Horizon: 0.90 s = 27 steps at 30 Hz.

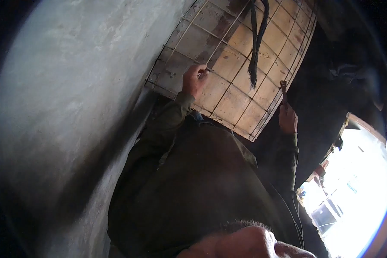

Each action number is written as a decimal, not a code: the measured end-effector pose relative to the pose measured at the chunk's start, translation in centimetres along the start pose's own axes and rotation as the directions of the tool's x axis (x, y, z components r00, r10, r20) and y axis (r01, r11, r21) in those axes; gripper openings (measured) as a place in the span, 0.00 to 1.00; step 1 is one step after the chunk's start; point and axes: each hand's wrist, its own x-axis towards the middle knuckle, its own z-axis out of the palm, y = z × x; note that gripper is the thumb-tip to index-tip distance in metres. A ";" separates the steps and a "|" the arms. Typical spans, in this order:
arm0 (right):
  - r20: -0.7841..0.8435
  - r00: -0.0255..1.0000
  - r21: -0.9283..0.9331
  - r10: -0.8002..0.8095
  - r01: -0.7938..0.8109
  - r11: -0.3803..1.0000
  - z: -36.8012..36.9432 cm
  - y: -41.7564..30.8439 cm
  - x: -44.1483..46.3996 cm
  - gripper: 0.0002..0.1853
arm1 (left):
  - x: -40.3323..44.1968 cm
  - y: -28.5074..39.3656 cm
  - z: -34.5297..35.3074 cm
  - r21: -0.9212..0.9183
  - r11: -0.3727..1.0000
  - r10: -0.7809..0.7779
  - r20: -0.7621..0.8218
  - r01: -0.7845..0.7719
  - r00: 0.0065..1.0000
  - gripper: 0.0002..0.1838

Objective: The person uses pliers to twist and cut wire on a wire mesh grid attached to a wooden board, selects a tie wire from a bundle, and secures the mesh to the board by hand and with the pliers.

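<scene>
My left hand [195,81] is closed, fingers curled together at a crossing of the wire mesh [231,82]. Whatever it pinches there is too small to make out. The thin dark bars of the mesh form a grid over a board surface [221,96]. In my right hand [288,119], beyond the mesh's right edge, is a rusty tool that looks like pincers [283,88], its wider head pointing away from me. A folded bundle of black wire [254,47] lies across the upper part of the mesh.
A pale, rough wall [73,86] runs close along my left side. To the right it is dark, with a bright opening [352,185] lower down. Several overexposed objects show through it. Thin loose strands [294,217] hang near my right arm.
</scene>
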 end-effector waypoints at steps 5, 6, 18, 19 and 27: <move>0.359 0.920 0.275 -0.156 0.056 0.960 -6.4 -11.4 -0.9 0.23 | -0.8 1.2 0.2 0.106 0.991 0.099 -0.107 -0.088 0.989 0.14; 0.362 0.918 0.271 -0.160 0.061 0.961 -5.8 -12.6 -0.6 0.23 | -1.0 1.6 0.1 0.180 0.979 0.123 -0.125 -0.099 0.985 0.15; 0.528 0.635 0.071 -0.564 0.628 0.775 1.8 -21.1 6.1 0.28 | -2.8 -0.9 1.8 0.273 0.938 0.248 -0.091 -0.215 0.964 0.19; 0.566 0.614 0.064 -0.550 0.632 0.772 1.8 -21.5 6.5 0.28 | -2.8 -0.3 1.5 0.273 0.938 0.245 -0.094 -0.212 0.965 0.19; 0.684 0.600 -0.281 -0.415 0.742 0.609 0.5 -25.9 7.1 0.23 | -3.3 0.1 1.7 0.354 0.910 0.231 -0.005 -0.214 0.973 0.26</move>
